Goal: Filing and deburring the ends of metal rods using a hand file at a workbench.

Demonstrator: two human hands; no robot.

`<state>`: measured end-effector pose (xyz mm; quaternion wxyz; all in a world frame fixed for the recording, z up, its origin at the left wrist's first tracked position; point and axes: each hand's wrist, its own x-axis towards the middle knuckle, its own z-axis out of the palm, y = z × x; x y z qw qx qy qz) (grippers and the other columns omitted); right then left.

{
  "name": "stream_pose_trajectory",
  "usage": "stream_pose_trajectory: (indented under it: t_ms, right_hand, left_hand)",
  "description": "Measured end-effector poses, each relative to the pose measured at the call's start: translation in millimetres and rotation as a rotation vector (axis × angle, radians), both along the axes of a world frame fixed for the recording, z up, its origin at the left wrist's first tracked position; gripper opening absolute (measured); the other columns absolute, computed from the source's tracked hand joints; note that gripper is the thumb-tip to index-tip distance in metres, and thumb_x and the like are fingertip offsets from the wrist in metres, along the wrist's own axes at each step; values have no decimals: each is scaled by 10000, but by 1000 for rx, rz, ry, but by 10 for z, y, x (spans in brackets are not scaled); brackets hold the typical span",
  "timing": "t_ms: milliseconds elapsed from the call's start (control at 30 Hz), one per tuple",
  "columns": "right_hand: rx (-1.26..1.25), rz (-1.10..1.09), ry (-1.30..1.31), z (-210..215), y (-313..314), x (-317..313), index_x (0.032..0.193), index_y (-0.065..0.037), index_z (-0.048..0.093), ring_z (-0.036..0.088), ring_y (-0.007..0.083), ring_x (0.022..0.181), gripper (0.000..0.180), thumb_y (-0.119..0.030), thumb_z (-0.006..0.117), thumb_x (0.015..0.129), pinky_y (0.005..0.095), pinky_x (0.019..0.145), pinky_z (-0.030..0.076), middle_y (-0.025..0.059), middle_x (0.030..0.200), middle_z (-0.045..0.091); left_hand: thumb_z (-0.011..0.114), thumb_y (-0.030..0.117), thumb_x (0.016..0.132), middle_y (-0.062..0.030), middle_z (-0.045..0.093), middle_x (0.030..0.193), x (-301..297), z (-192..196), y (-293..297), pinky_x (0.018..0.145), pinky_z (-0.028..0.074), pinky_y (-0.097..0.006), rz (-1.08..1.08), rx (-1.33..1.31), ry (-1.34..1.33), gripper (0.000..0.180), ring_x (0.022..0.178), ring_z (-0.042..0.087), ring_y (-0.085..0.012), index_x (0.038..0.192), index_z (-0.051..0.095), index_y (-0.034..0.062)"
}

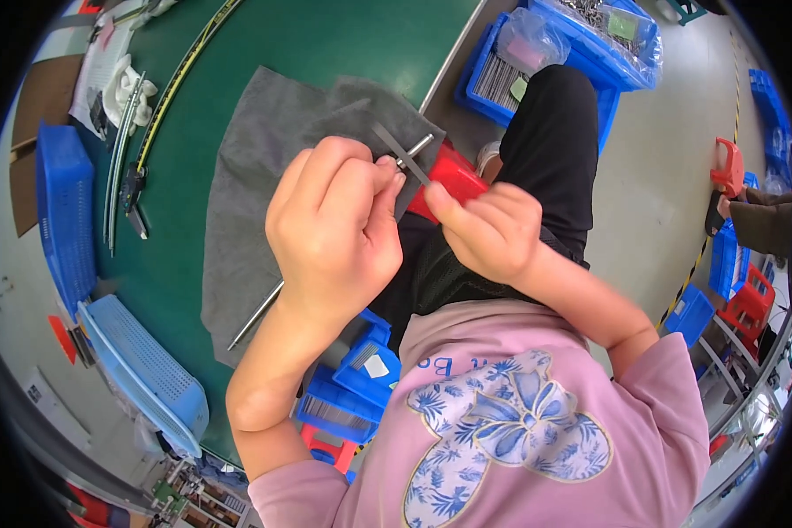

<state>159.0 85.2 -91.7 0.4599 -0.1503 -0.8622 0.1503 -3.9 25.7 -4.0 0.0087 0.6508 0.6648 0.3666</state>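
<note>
My left hand [330, 224] is closed, its thumb and fingertips pinching a thin shiny metal rod [420, 148] near its far end. Below the wrist, a metal rod [253, 318] comes out toward the lower left, apparently the same one; the hand hides the part between. My right hand [493, 229] grips a thin, flat grey file [394, 145] between thumb and curled fingers. The file crosses the rod close to my left fingertips and seems to touch it. Under both hands lies a grey cloth [246, 176], on the green table [326, 40].
A caliper [133, 187] and metal rods [121, 167] lie left, beside white gloves [123, 92] and blue baskets [66, 207]. Beyond the table edge are a red plastic stool [453, 174] and blue bins [480, 110] of metal parts. Another person's arm [761, 231] shows far right.
</note>
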Motion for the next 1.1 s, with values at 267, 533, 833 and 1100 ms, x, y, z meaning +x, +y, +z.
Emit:
stream_pose_trajectory:
  t_ms: [267, 533, 833, 1100]
  right_hand:
    - [-49, 24, -74, 4, 6, 124, 1080, 4, 700, 455, 151, 434, 520, 61, 675, 564, 288, 435, 347, -7, 543, 443]
    - [-140, -3, -207, 321, -46, 219, 1094, -30, 717, 444, 154, 397, 535, 65, 650, 572, 296, 430, 350, -1, 526, 485]
    - [-202, -2, -287, 418, -76, 280, 1099, -25, 712, 484, 163, 425, 509, 86, 621, 610, 302, 438, 354, 22, 550, 526]
    - [-141, -52, -170, 403, -38, 116, 1093, -92, 724, 467, 148, 411, 484, 0, 650, 624, 291, 424, 390, -23, 505, 450]
  left_hand:
    - [737, -59, 649, -73, 559, 741, 1, -16, 20, 529, 434, -349, -5, 23, 4, 190, 612, 534, -251, 726, 584, 25]
    - [735, -60, 635, -76, 556, 748, 5, -14, -8, 532, 437, -354, 2, 12, -5, 191, 621, 537, -258, 729, 591, 24]
    - [732, -57, 635, -77, 547, 748, 0, -5, 8, 537, 436, -361, 0, 28, -2, 192, 622, 533, -259, 719, 579, 22]
    - [726, -63, 627, -77, 546, 745, 20, -23, -1, 542, 439, -363, 11, 26, -27, 192, 621, 532, -261, 721, 580, 19]
